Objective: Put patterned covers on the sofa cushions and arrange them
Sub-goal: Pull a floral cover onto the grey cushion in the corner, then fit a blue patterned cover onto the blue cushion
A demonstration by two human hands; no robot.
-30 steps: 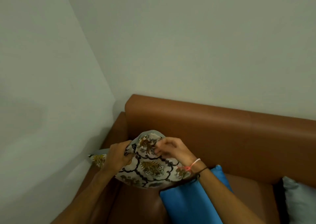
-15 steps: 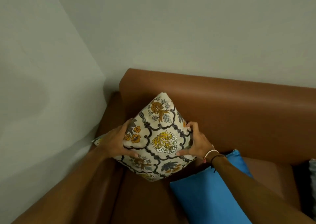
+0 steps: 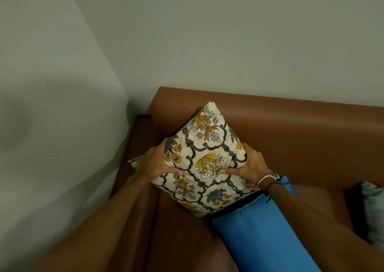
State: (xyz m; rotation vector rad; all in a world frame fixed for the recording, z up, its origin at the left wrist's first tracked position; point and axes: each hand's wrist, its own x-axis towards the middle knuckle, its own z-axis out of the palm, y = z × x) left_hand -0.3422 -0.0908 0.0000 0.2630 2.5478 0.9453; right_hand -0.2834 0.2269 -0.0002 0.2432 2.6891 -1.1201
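A cushion in a cream cover with black tracery and orange-yellow flowers (image 3: pixel 205 147) stands on one corner in the left corner of the brown sofa (image 3: pixel 291 130), its top point against the backrest. My left hand (image 3: pixel 155 161) grips its left edge and my right hand (image 3: pixel 251 165) grips its right edge, thumbs on the front face. Its lower right corner rests on a plain blue cushion (image 3: pixel 261 234) lying on the seat. A strip of patterned fabric (image 3: pixel 134 163) shows behind my left wrist.
A pale grey-blue cushion (image 3: pixel 374 211) sits at the right edge of the sofa. Grey walls meet in a corner just behind the sofa's left armrest (image 3: pixel 137 138). Bare brown seat (image 3: pixel 182 240) lies in front of the patterned cushion.
The patterned cushion went from low and bunched between my hands to upright on its corner against the backrest. Both hands shifted from its top to its side edges.
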